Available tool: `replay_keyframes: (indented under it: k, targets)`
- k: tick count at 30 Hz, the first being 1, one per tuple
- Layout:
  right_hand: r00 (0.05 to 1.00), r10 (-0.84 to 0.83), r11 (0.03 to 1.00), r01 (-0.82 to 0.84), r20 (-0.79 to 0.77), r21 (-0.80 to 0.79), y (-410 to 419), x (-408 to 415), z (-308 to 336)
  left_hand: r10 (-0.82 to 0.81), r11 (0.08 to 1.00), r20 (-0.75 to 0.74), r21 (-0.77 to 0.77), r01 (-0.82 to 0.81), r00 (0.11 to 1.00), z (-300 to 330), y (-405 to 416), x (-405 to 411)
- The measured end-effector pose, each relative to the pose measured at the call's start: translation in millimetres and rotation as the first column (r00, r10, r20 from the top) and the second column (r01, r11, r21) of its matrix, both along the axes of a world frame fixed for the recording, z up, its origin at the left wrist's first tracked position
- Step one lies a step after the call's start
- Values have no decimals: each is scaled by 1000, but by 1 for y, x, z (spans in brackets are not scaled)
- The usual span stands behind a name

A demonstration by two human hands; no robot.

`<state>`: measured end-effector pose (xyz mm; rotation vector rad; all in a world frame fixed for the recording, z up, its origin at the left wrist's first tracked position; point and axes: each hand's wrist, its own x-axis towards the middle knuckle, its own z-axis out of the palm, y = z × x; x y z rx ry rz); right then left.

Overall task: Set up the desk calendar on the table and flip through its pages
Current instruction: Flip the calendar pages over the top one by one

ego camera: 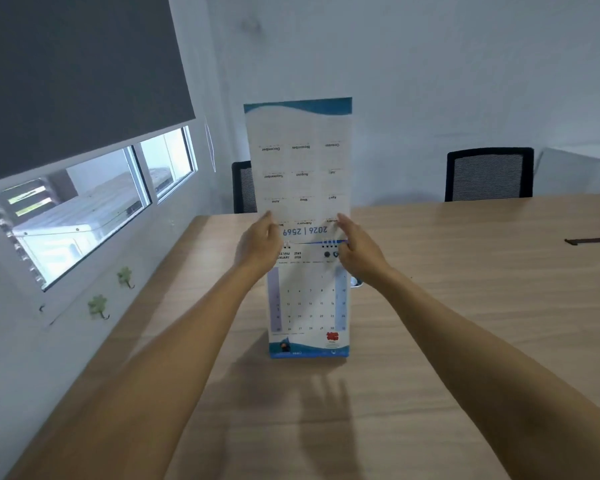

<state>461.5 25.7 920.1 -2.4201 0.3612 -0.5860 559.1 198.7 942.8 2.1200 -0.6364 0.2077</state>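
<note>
The desk calendar (309, 306) stands upright on the wooden table (465, 306), its January 2026 page facing me. Its front sheet (298, 161), a year overview printed "2026 | 2569", is flipped up over the spiral binding and shows upside down. My left hand (258, 242) pinches that sheet at its lower left edge. At the lower right edge, next to the binding, my right hand (355, 245) holds the same sheet. Both forearms reach in from below.
Two black mesh chairs (489, 174) stand behind the table's far edge. A dark flat strip (593, 240) lies at the right. A white wall with green clover hooks (97, 304) and a window (84, 209) runs close along the left side.
</note>
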Motion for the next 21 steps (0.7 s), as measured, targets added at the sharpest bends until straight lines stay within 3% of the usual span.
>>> replay_keyframes:
  k: [2, 6, 12, 15, 18, 20, 21]
  targets:
    - [988, -44, 980, 14, -148, -199, -5, 8, -9, -71, 978, 90, 202, 51, 993, -11, -3, 10]
    - [972, -74, 949, 0, -224, -315, -9, 15, -24, -132, 888, 127, 457, 60, 983, -26, -7, 24]
    - [975, -89, 955, 26, -202, -297, -6, 22, -35, -119, 851, 85, 521, 58, 989, -39, -12, 33]
    - [975, -71, 973, 21, -212, -231, -6, 23, -36, -111, 878, 63, 475, 68, 992, -45, -14, 35]
    - [996, -50, 998, 47, -73, -40, -1, 18, -36, -37, 963, -16, 268, 40, 999, -55, -11, 25]
    - [996, -75, 948, 59, 39, 311, 4, 11, -38, 79, 994, -149, 85, -66, 986, -64, -5, 14]
    - [995, -91, 870, 61, 37, 490, 7, 7, -41, 113, 993, -249, 16, -113, 962, -69, -2, 8]
